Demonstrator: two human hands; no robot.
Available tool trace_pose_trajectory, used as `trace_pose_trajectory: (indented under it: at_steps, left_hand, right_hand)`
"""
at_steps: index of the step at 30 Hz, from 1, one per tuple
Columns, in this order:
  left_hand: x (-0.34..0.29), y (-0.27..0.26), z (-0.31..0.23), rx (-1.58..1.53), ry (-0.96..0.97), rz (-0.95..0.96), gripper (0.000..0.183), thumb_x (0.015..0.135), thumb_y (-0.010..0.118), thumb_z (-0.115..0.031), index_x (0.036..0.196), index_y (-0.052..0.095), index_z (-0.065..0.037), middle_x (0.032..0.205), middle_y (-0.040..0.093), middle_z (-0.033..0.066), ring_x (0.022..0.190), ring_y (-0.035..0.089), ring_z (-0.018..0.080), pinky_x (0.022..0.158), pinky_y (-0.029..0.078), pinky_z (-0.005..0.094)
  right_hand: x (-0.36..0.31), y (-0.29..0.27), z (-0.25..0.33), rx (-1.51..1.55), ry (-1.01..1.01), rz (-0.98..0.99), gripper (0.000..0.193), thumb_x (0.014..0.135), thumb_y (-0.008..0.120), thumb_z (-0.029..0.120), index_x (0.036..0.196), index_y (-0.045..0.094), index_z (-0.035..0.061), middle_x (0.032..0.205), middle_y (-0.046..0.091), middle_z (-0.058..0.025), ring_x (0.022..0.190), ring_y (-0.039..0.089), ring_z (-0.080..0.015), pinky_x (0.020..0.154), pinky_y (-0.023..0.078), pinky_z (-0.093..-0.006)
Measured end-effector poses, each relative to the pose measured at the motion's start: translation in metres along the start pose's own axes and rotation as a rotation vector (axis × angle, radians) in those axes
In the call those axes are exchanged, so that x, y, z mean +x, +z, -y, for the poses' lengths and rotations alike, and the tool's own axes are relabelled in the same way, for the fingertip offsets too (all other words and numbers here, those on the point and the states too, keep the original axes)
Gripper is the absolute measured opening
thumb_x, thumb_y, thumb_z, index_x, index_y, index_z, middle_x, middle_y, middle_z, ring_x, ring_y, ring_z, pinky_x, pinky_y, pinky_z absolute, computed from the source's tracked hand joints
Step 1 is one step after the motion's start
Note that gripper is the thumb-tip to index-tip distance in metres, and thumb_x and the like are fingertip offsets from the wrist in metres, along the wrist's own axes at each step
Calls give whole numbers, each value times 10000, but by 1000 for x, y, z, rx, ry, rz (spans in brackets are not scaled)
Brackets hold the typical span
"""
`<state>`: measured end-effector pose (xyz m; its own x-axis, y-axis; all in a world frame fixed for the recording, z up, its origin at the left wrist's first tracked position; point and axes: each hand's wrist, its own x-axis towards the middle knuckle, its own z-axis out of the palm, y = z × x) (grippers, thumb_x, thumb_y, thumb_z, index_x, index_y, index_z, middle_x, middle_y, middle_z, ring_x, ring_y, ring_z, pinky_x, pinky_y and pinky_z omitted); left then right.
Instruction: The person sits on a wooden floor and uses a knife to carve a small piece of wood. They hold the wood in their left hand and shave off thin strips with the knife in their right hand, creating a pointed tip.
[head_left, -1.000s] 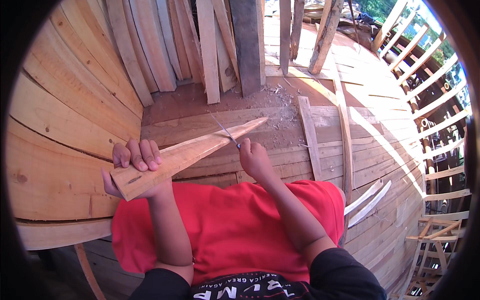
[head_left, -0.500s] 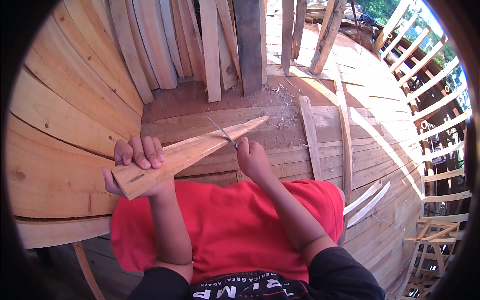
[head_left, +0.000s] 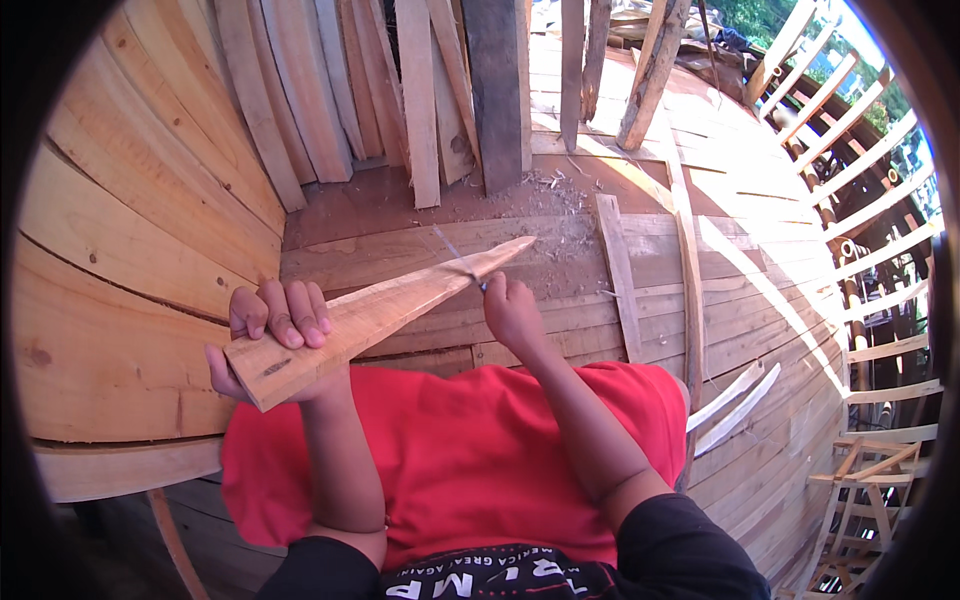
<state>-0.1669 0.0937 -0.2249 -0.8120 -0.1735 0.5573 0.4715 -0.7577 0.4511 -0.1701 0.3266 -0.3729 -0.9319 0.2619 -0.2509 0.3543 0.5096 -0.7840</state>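
Note:
A long piece of wood [head_left: 400, 300] lies slanted across in front of me, wide at the left and tapering to a point at the far right. My left hand [head_left: 285, 325] is wrapped round its wide end, fingers over the top and thumb at the end's left side. Near the pointed end, my right hand [head_left: 514, 315] is closed round the handle of a knife [head_left: 458, 255]. The thin blade crosses the wood's upper face, its tip past the far edge and blurred. Most of the handle is hidden in my fist.
Wood shavings [head_left: 560, 195] are scattered on the plank floor [head_left: 560, 310] beyond the wood's tip. Upright boards [head_left: 310, 100] lean at the back, beside a curved plank wall [head_left: 120, 260] on the left. Two pale curved strips [head_left: 735, 410] lie at the right, before an open slatted frame [head_left: 885, 270].
My right hand and the knife have slid a little to the right along the wood, toward its pointed end. The wide end has dipped slightly in my left hand.

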Motion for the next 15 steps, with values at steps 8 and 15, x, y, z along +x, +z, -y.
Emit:
trace_pose_trajectory:
  at_steps: [8, 15]
  left_hand:
    - [4, -9, -2, -1, 14, -1, 494, 934, 351, -593, 740, 414, -144, 574, 484, 31, 459, 444, 146, 488, 388, 284]
    - [5, -9, 0, 0, 0, -24, 492, 930, 350, -594, 741, 414, -144, 567, 480, 27, 457, 441, 145, 483, 389, 285]
  right_hand:
    - [15, -2, -21, -165, -72, -32, 524, 986, 353, 336, 853, 648, -76, 954, 623, -380, 974, 591, -540, 886, 443, -587]
    - [17, 6, -18, 16, 43, -58, 622, 989, 332, 408, 862, 658, -107, 915, 626, -380, 979, 599, -532, 897, 449, -564]
